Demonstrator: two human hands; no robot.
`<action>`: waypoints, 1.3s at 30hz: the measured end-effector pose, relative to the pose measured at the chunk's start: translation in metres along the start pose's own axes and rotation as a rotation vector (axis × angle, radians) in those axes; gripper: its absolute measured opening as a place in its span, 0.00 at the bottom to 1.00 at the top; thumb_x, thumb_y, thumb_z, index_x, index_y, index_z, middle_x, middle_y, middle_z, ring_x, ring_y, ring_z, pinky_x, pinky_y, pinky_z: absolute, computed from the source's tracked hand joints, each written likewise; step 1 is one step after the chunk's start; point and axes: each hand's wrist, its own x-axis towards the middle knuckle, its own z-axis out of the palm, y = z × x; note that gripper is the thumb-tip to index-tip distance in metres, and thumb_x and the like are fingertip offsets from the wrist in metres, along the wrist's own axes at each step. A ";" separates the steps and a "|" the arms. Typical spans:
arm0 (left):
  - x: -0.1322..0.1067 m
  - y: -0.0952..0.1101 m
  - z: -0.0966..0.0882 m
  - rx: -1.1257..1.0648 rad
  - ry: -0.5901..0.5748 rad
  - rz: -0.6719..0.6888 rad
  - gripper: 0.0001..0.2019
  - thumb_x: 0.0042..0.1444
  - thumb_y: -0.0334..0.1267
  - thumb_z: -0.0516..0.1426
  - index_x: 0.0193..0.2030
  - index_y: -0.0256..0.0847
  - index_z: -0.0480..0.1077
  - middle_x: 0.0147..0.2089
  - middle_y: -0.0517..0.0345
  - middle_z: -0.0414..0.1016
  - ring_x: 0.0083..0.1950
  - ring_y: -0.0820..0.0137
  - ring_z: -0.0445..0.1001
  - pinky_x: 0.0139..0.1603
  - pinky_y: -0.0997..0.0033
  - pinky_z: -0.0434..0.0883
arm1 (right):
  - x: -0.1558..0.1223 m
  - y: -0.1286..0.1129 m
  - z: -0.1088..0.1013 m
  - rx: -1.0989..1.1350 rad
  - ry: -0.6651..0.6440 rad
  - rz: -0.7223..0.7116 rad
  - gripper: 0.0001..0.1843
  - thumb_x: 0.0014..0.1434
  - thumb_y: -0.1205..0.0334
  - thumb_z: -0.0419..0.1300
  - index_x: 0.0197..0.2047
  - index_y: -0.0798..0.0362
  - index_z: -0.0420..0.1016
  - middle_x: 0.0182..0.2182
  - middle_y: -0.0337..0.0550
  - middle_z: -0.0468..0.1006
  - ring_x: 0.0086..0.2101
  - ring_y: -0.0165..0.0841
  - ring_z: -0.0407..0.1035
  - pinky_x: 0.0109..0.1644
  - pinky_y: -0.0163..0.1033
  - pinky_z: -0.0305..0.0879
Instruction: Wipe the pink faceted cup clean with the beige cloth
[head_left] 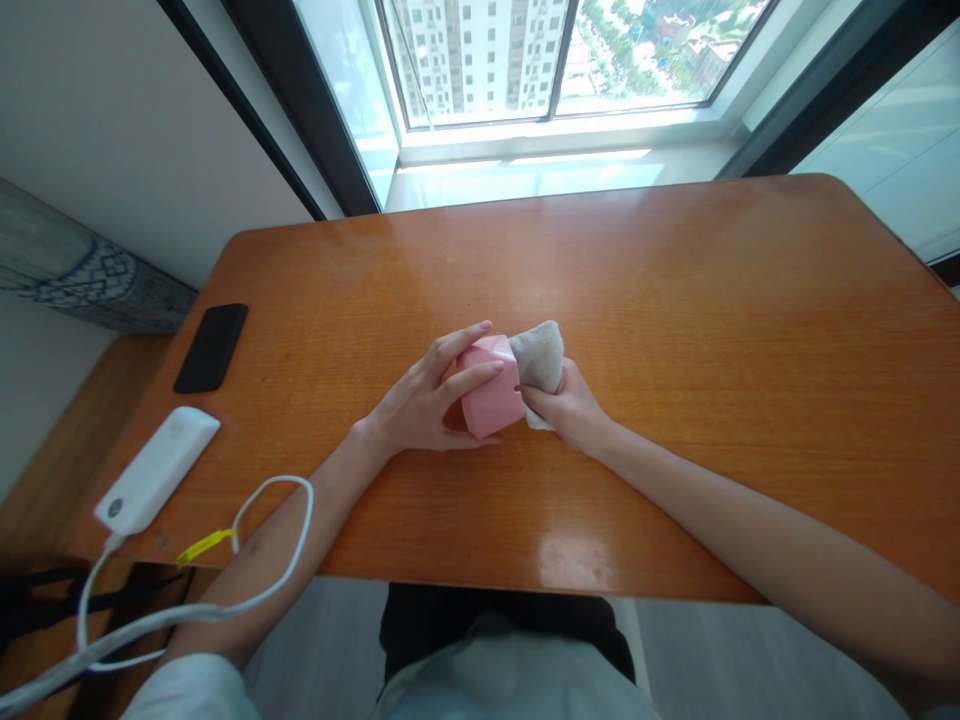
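Observation:
A small pink box-shaped object point(491, 398) stands tilted near the middle of the wooden table point(675, 300). My left hand point(427, 400) grips it from the left, fingers laid over its top and thumb underneath. My right hand point(570, 410) is closed on a bunched beige cloth point(538, 355), which presses against the pink object's right side.
A black phone point(211, 347) lies flat at the table's left edge. Closer to me is a white power bank point(157, 468) with a white cable point(277, 540) looping off the front edge. A window sill runs behind the table.

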 end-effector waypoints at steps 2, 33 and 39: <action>0.002 0.003 0.000 -0.031 0.019 -0.024 0.57 0.54 0.61 0.77 0.84 0.54 0.54 0.83 0.32 0.58 0.80 0.41 0.68 0.73 0.36 0.77 | 0.000 -0.002 0.000 0.001 -0.005 -0.011 0.13 0.52 0.53 0.73 0.37 0.52 0.83 0.31 0.40 0.83 0.31 0.34 0.72 0.36 0.39 0.70; -0.005 -0.005 -0.003 -0.007 -0.033 -0.011 0.64 0.52 0.65 0.77 0.87 0.57 0.48 0.86 0.33 0.53 0.83 0.38 0.65 0.75 0.34 0.76 | 0.000 -0.004 0.002 0.068 -0.023 -0.034 0.18 0.52 0.57 0.75 0.47 0.52 0.87 0.39 0.44 0.89 0.39 0.41 0.82 0.43 0.41 0.78; 0.005 0.004 -0.006 -0.089 0.002 -0.113 0.56 0.52 0.62 0.78 0.82 0.54 0.59 0.80 0.34 0.63 0.77 0.42 0.73 0.72 0.40 0.79 | 0.001 -0.004 0.003 0.072 -0.011 -0.026 0.16 0.51 0.57 0.74 0.44 0.53 0.88 0.37 0.43 0.88 0.35 0.38 0.80 0.41 0.40 0.76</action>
